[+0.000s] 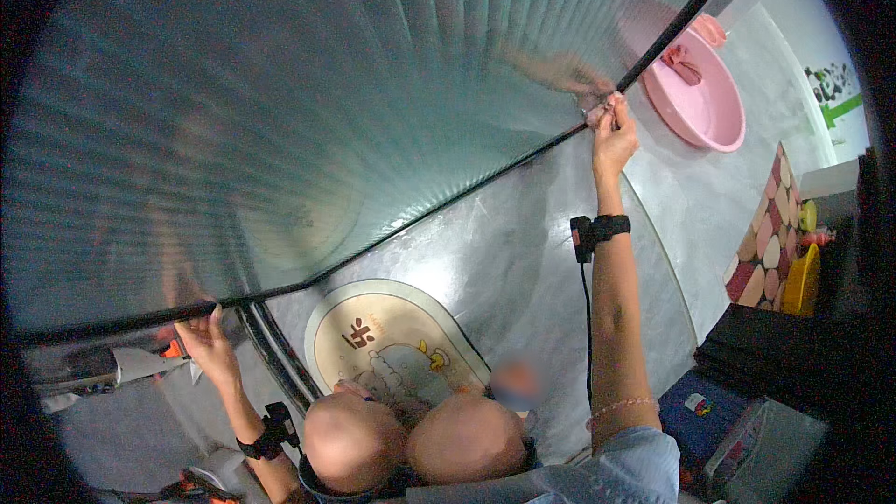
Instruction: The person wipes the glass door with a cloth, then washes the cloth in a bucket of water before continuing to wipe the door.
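A large ribbed glass door panel (308, 112) with a thin black frame (467, 182) fills the upper left. My left hand (210, 350) grips its lower frame at the left, the thumb on the near side and the other fingers partly hidden. Farther along the frame, at the right, my right hand (613, 135) pinches a small crumpled pale thing (597, 114), like a wipe or thin cloth, against the edge. Its exact kind is too small to tell. Black bands with small boxes sit on both my wrists, and my bent knees show below.
A pink basin (709, 103) with a reddish cloth stands at the far right. A cream rounded mat (345, 317) lies before my knees, beside a dark floor track (280, 355). A pebble-patterned mat (770, 243), a yellow object (801, 278) and a grey-and-orange appliance (140, 364) are around.
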Tool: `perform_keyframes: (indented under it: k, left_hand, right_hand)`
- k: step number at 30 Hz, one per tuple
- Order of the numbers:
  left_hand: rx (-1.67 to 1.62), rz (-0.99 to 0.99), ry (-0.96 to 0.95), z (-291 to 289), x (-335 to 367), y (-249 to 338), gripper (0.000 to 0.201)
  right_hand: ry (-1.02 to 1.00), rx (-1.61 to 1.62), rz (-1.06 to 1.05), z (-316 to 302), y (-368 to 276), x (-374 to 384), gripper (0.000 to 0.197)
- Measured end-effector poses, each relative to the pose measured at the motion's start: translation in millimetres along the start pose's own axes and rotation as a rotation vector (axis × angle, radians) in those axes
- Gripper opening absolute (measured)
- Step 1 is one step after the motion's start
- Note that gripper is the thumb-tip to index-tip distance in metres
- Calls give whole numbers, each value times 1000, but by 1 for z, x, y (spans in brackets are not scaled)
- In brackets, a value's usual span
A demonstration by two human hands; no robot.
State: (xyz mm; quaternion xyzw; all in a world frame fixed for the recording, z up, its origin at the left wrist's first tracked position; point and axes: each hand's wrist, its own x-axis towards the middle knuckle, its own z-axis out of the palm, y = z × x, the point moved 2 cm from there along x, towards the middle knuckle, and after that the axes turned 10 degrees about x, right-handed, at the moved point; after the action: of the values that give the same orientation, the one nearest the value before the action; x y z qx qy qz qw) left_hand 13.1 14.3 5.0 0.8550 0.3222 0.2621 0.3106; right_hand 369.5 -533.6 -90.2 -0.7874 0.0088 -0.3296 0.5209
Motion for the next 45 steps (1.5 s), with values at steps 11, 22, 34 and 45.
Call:
perform_keyframes:
  k: [11, 22, 34, 45]
  left_hand:
    - [43, -94, 2, 5, -2, -6, 53]
    - [85, 99, 0, -6, -1, 14, 42]
    - [152, 164, 22, -4, -9, 45, 33]
    - [156, 133, 21, -6, -8, 50, 47]
  right_hand:
    - [-51, 546, 580, 24, 143, -42, 10]
    - [-170, 418, 425, 62, 126, -89, 22]
    - [-590, -91, 85, 104, -30, -195, 7]
    - [-980, -376, -44, 139, -81, -266, 26]
